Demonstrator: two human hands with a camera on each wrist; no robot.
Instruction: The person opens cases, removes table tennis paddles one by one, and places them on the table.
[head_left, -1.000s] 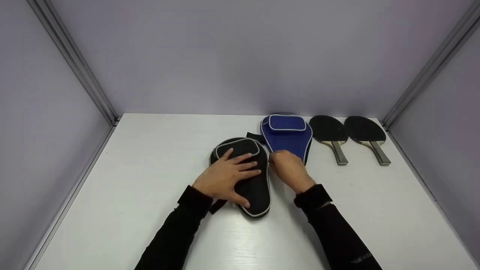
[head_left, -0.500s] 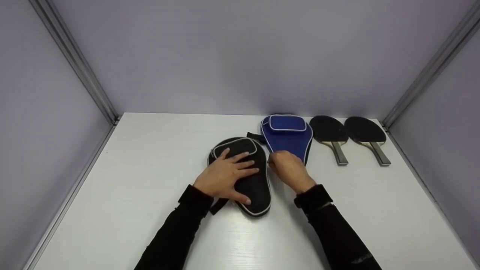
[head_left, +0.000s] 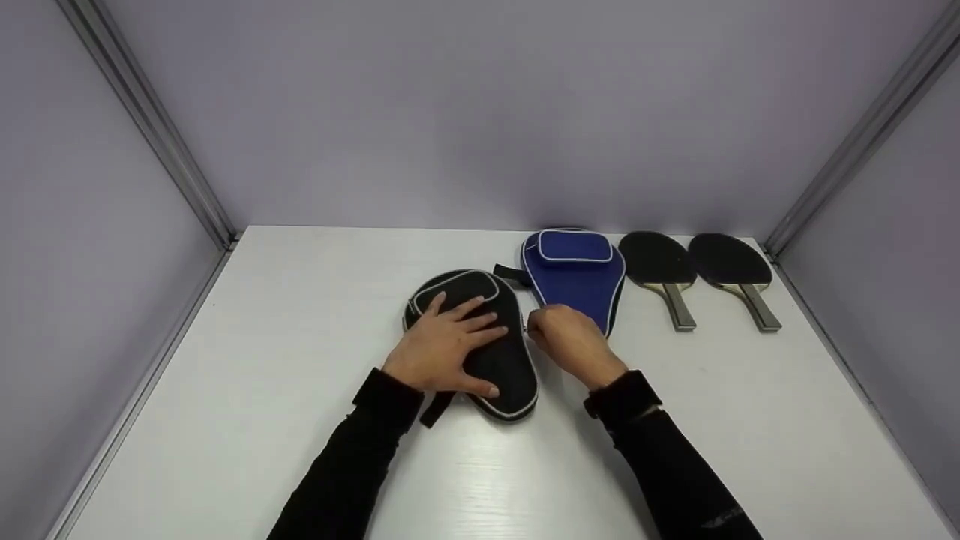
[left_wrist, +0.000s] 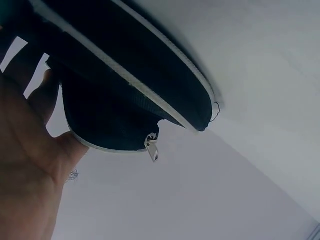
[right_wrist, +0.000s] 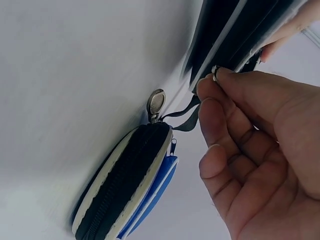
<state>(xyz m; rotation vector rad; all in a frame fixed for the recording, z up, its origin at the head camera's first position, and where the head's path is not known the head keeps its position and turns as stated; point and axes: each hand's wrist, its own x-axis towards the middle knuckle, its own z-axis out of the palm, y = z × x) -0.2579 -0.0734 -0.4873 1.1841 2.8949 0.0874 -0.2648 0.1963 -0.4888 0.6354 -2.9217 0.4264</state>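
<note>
Two hands (head_left: pixel 439 343) (head_left: pixel 574 341), one black case (head_left: pixel 508 361), one blue case (head_left: pixel 574 281), two paddles (head_left: pixel 658 257) (head_left: pixel 730 259)

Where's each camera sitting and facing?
Head: on the head, forward and down at the black racket-shaped fabric case; left hand, right hand, sleeves.
Left wrist: on that wrist, toward the case's edge; left hand.
Right wrist: on that wrist, toward the pinched metal pull; both hands.
Head and right share the blue racket-shaped fabric case.

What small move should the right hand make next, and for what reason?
Probably the right hand should draw the zip pull a little along the edge of the black case: it pinches the pull there, and the left hand rests spread on the case, which may steady it. Which way to draw, I cannot tell.
</note>
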